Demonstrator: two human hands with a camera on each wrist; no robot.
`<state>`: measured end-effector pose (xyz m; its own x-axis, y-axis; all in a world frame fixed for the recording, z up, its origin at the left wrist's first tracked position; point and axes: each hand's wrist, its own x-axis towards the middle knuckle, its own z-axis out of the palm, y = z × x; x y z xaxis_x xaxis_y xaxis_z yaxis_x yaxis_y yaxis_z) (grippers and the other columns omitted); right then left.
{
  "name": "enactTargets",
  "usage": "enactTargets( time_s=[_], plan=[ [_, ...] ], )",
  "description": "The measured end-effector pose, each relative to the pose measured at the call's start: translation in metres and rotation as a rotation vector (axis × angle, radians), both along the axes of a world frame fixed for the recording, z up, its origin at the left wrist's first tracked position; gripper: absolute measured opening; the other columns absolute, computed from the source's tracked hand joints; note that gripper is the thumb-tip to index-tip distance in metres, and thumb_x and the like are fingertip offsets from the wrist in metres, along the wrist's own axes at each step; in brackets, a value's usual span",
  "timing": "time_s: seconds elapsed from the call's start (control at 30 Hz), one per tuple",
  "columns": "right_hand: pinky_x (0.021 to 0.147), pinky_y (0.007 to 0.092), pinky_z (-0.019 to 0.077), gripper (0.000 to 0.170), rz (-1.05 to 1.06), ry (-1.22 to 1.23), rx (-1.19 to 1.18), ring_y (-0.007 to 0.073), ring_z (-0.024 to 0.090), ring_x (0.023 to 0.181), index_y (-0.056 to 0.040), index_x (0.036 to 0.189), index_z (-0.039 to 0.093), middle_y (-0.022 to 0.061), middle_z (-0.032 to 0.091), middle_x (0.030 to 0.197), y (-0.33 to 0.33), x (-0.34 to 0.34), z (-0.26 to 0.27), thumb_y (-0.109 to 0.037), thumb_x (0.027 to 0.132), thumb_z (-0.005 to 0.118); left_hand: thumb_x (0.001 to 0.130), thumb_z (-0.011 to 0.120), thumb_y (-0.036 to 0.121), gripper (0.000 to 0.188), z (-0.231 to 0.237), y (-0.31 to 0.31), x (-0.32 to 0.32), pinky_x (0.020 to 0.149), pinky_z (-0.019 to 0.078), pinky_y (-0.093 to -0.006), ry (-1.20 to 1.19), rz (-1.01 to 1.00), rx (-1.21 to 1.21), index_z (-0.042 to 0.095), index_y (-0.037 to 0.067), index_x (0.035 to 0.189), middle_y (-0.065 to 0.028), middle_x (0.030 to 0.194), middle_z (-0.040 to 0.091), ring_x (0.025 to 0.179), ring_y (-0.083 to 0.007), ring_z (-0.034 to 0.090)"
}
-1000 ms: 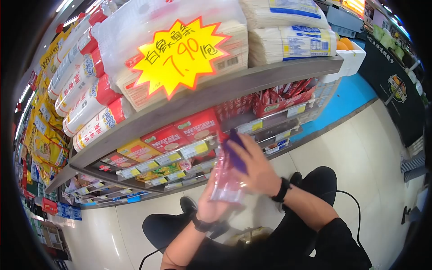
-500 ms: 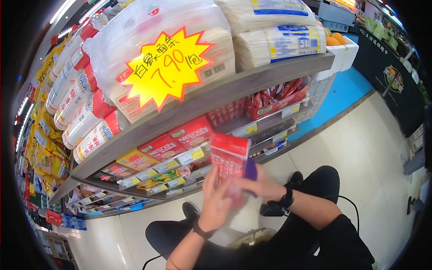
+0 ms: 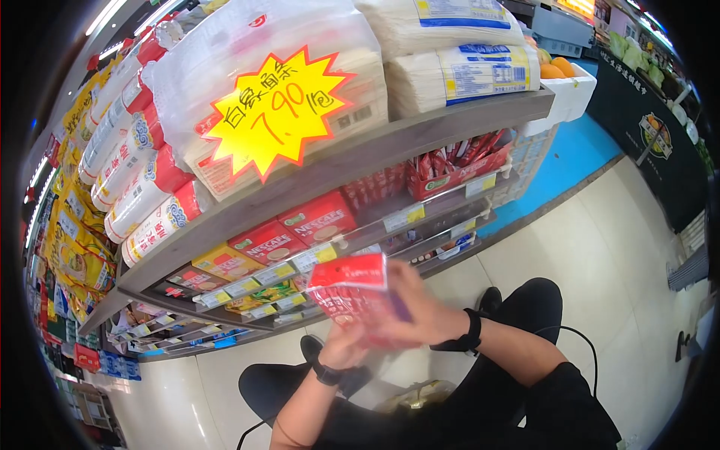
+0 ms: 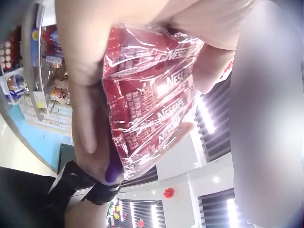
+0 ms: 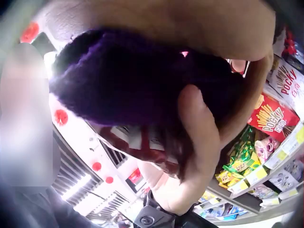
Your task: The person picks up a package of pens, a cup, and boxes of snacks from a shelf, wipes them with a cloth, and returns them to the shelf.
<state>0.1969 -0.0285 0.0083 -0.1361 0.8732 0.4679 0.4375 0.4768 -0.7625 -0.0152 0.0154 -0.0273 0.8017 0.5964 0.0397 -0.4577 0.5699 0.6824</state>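
"What are the fingers doing?"

"The left hand [image 3: 346,346] grips the lower part of a red Nescafe pack [image 3: 346,298]. The right hand [image 3: 431,311] holds a purple cloth [image 5: 123,76] against the pack's right side. Whether its fingers are spread or pressed together I can't tell."

"Why not?"

"In the head view the pack hides some fingertips and motion blurs the rest. In the right wrist view the cloth covers much of the pack, and the top of the frame cuts off the hand. A pale blurred shape [image 4: 268,114] blots out the right side of the left wrist view."

"Can you read the pack?"

"The Nescafe lettering shows under shiny clear wrap in the left wrist view; the small print doesn't."

"Which way does it point?"

"Its red end panel is uppermost, at the shelf side, tipped a little left. The long axis seems to run from there down toward the person, but it's foreshortened."

"And where is it?"

"In the air, in front of the shelf's [image 3: 442,135] lower front edge, overlapping the price labels [image 3: 315,256] in view. Behind that edge stand Nescafe boxes [image 3: 319,217]; toward the right corner, a sachet carton [image 3: 457,174]."
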Motion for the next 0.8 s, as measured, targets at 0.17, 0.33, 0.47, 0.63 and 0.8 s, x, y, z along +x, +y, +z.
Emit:
enactTargets(
  time_s=[0.17,0.33,0.47,0.63,0.8],
  plan=[
    [0.076,0.0314,0.0528,0.052,0.038,0.111,-0.089,0.0190,0.066,0.083,-0.0027,0.122,0.065,0.0095,0.070,0.098,0.004,0.023,0.028,-0.020,0.077,0.084,0.088,0.073,0.011,0.063,0.021,0.006,0.008,0.100,0.0511,-0.0410,0.311,0.165,0.370,0.044,0.003,0.143,-0.0162,0.135,0.059,0.124,-0.0261,0.059],
    [0.068,0.0322,0.0524,0.031,-0.190,0.101,-0.137,0.0214,0.068,0.073,-0.0038,0.107,0.071,0.0082,0.071,0.084,0.009,0.043,0.038,-0.019,0.081,0.080,0.081,0.076,-0.002,0.034,0.025,0.018,0.004,0.082,0.0493,-0.0274,0.373,0.392,0.459,0.049,0.008,0.098,-0.0034,0.103,0.062,0.093,-0.0114,0.059],
    [0.067,0.0268,0.0518,0.021,-0.395,0.411,0.027,0.0154,0.068,0.074,-0.0029,0.100,0.073,0.0058,0.071,0.086,0.030,0.056,0.040,-0.010,0.081,0.079,0.084,0.075,0.001,0.029,0.028,0.035,-0.007,0.080,0.0482,-0.0260,0.403,0.566,0.276,0.048,0.012,0.088,-0.0009,0.095,0.060,0.088,-0.0102,0.058],
    [0.074,0.0293,0.0539,0.022,-0.541,0.247,0.265,0.0192,0.069,0.085,0.0005,0.100,0.071,0.0115,0.069,0.099,0.076,0.055,0.036,-0.005,0.081,0.078,0.084,0.075,0.002,0.027,0.026,0.035,-0.004,0.079,0.0469,-0.0251,0.386,0.523,0.226,0.049,0.011,0.086,0.0002,0.093,0.059,0.087,-0.0093,0.057],
    [0.072,0.0317,0.0542,0.039,-0.496,0.601,0.277,0.0244,0.067,0.091,-0.0028,0.118,0.060,0.0155,0.062,0.107,0.107,0.037,0.024,-0.007,0.083,0.076,0.084,0.075,0.000,0.025,0.025,0.031,-0.011,0.079,0.0467,-0.0253,0.391,0.457,0.262,0.052,0.009,0.087,0.0007,0.092,0.058,0.086,-0.0085,0.055]
  ],
)
